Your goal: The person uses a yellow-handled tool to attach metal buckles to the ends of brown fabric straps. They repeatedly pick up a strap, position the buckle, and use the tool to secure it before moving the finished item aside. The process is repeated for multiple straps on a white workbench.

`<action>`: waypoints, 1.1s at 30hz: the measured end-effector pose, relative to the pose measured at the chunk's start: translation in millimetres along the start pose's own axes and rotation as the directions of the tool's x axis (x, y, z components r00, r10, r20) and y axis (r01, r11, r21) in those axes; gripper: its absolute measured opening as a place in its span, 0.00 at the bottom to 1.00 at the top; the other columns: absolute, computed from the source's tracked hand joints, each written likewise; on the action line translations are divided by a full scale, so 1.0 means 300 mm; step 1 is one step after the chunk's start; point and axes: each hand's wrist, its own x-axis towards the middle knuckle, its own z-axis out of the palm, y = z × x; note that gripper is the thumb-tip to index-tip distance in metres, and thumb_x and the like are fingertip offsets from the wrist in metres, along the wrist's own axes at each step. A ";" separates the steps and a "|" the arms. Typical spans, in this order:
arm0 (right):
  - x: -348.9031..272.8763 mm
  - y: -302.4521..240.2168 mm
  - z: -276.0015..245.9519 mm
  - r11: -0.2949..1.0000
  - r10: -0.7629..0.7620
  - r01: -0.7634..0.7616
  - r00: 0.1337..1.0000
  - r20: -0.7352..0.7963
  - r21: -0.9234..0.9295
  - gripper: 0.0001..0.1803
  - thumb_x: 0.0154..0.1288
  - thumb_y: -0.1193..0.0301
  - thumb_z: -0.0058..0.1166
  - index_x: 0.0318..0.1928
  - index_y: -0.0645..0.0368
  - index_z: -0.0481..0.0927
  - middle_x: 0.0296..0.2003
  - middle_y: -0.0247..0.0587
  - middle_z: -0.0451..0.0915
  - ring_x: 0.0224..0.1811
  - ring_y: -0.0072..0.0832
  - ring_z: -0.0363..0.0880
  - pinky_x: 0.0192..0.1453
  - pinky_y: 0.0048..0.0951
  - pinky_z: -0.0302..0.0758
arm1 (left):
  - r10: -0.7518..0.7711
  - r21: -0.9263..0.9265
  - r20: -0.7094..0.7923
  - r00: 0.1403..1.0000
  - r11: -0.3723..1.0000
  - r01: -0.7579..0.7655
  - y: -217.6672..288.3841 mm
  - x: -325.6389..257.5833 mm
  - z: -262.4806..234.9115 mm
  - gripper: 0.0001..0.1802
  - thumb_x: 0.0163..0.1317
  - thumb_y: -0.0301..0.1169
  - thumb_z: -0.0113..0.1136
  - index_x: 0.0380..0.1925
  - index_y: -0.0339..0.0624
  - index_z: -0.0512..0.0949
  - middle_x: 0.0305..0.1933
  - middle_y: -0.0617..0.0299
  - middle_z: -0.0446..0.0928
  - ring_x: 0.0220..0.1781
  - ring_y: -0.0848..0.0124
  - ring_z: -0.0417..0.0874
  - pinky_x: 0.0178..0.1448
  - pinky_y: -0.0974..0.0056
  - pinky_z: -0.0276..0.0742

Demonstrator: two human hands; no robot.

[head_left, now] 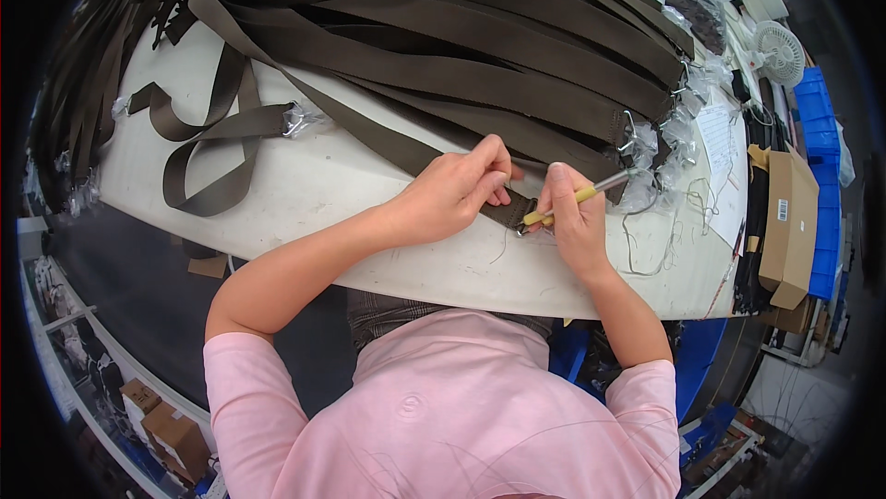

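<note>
A dark brown webbing strap [369,136] runs diagonally across the white table to its stitched end [508,211], where a small metal buckle [523,227] shows. Over this end, my left hand [457,187] has its fingers curled and pinched together. Whatever lies between those fingertips is hidden. Close by on the right, my right hand [574,219] is closed around a slim pen-like tool [587,192] with yellow parts and a grey shaft. The tool's yellow tip is at the buckle. Its exact kind cannot be made out.
A large bundle of brown straps [443,33] covers the back of the table [369,264]. One loose strap [210,187] lies looped at the left. Plastic-wrapped metal hooks [637,144], loose threads and paper [722,153] lie right, near a white fan [778,51] and cardboard box [791,222].
</note>
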 end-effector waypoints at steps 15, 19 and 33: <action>-0.026 0.055 -0.037 0.961 -0.039 0.064 0.994 -0.098 0.269 0.33 0.86 0.51 0.27 0.26 0.57 0.71 0.21 0.33 0.70 0.20 0.21 0.79 0.20 0.19 0.60 | -0.139 0.557 -0.026 0.990 0.820 0.130 0.086 0.009 0.035 0.15 0.56 0.33 0.74 0.39 0.36 0.83 0.32 0.57 0.84 0.31 0.62 0.85 0.37 0.59 0.79; -0.032 0.051 -0.039 0.952 -0.069 0.097 0.992 -0.103 0.289 0.33 0.86 0.51 0.27 0.26 0.57 0.71 0.21 0.33 0.70 0.19 0.21 0.78 0.20 0.19 0.60 | -0.192 0.588 -0.036 0.981 0.790 0.176 0.094 0.015 0.046 0.13 0.55 0.35 0.74 0.35 0.39 0.84 0.29 0.59 0.85 0.30 0.61 0.86 0.36 0.58 0.78; -0.071 0.011 -0.012 0.999 0.033 -0.033 0.999 -0.028 0.008 0.26 0.84 0.61 0.41 0.27 0.61 0.78 0.20 0.33 0.77 0.19 0.14 0.72 0.24 0.20 0.68 | -0.202 0.584 0.070 0.977 0.802 0.124 0.077 0.047 0.026 0.07 0.52 0.32 0.65 0.29 0.40 0.85 0.26 0.59 0.84 0.31 0.61 0.86 0.38 0.59 0.78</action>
